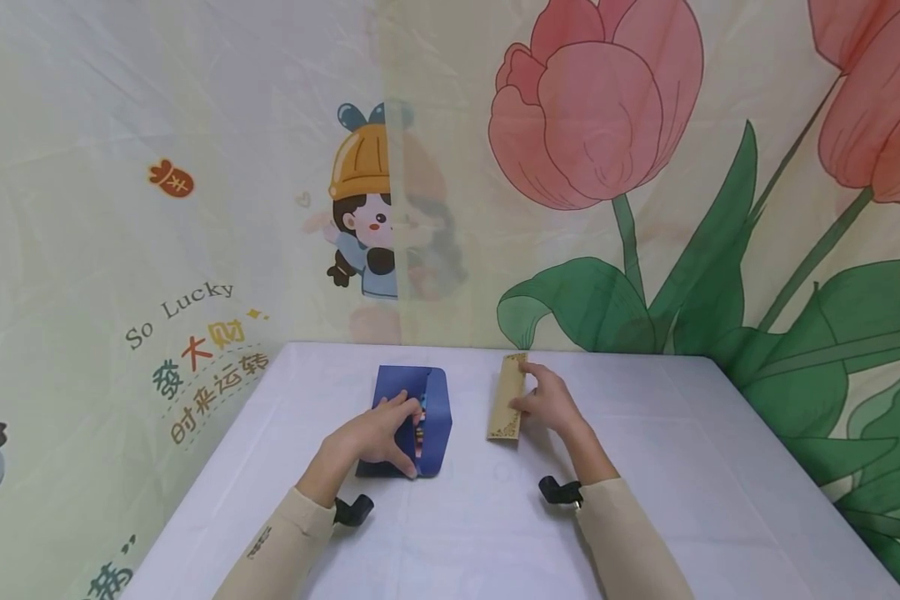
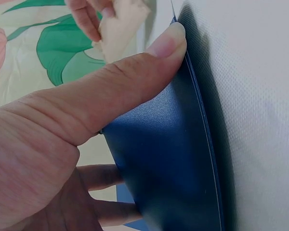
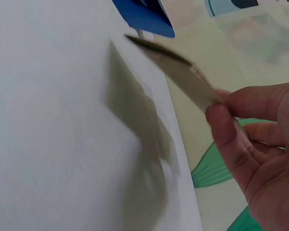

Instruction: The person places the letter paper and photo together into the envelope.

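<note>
A blue envelope (image 1: 438,425) lies on the white table with its flap folded out to the right. Colourful contents (image 1: 420,435) show in its mouth. Over it is my left hand (image 1: 375,429), the thumb on the near edge and the fingers farther along the mouth. In the left wrist view the thumb presses the envelope's edge (image 2: 154,144), and two fingers pass behind the blue paper. My right hand (image 1: 551,400) pinches a narrow tan card with gold ornament (image 1: 506,400) by its right side. The right wrist view shows the card (image 3: 176,67) raised, casting a shadow.
Beneath everything is a white-covered table (image 1: 480,533). A cloth backdrop (image 1: 450,167) with tulips and cartoon prints hangs close behind its far edge. Each wrist carries a black camera mount, on the left (image 1: 354,510) and right (image 1: 559,490).
</note>
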`<state>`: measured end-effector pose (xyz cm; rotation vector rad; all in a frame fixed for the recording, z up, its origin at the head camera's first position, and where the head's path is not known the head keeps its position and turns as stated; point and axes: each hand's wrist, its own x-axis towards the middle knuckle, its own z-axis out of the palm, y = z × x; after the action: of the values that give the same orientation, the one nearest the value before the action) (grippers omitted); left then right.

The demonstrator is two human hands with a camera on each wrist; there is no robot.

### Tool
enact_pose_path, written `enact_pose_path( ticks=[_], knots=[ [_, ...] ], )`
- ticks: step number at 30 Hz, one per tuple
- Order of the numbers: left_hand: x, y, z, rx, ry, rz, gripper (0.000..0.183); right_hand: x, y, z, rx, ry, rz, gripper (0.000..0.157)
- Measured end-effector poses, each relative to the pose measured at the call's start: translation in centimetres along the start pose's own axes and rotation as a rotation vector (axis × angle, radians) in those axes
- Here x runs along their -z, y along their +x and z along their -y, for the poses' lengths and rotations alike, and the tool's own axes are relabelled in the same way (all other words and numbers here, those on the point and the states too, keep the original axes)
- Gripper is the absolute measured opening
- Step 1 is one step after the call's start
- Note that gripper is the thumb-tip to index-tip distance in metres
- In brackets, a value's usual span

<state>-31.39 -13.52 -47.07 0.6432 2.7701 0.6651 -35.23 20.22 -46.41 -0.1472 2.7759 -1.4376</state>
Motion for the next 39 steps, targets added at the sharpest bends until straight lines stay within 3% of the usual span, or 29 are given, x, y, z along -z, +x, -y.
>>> enact_pose_path(
  ticks=[7,13,21,28,39],
  knots=[
    [0.1,-0.1,0.0,-0.005,0.005,-0.002,0.067,-2.3,0.0,1.6,0.054,0.191,0.068,0.087],
    [0.1,-0.2,0.0,-0.006,-0.002,-0.004,0.067,-4.8,-0.2,2.5,0.065,0.273,0.169,0.088],
    [-0.2,-0.2,-0.1,0.001,0.004,-0.005,0.067,-7.0,-0.8,2.8,0.089,0.301,0.226,0.088],
    [-0.2,-0.1,-0.1,0.007,0.007,0.003,0.068,-8.2,-1.0,2.9,0.146,0.283,0.273,0.088],
    [-0.1,0.1,0.1,0.004,0.009,-0.004,0.070,-9.6,-0.7,3.6,0.156,0.225,0.299,0.090]
  ],
)
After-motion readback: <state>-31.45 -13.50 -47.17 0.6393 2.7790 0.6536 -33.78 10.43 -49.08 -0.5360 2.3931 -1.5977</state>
